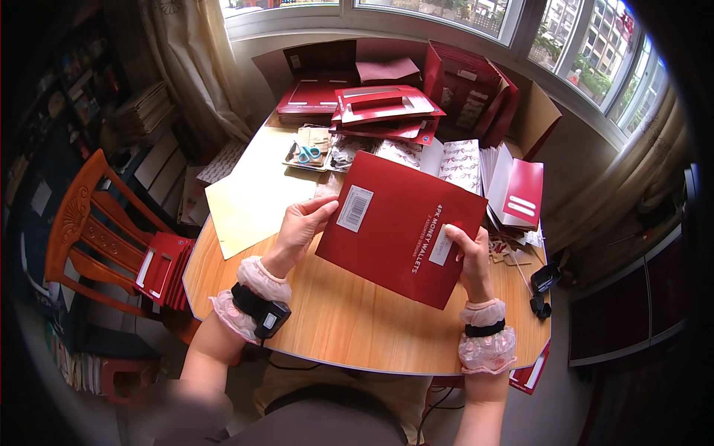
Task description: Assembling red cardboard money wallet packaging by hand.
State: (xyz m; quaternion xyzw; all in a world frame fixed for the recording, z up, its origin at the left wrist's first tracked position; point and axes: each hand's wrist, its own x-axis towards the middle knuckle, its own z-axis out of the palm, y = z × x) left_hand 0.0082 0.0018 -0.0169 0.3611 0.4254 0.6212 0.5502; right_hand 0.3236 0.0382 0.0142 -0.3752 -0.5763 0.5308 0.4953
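Over the near part of the table I hold up a flat red cardboard packet (394,223), tilted, with a barcode label near its left edge, white print and a second white label near its right edge. My right hand (474,260) grips the right edge, thumb on the front and fingers behind. At the left edge, beside the barcode label, my left hand (303,227) is closed in a pinch, its fingertips at the packet's border. Behind the packet lie white patterned cards (460,160), partly covered by it.
Red window-cut packets (387,104) are piled at the back, near upright red folders (468,93). A tray holds teal scissors (307,153). Yellow paper (249,212) lies at left. White and red cards (524,193) stand at right. More red packets rest on a wooden chair (97,230).
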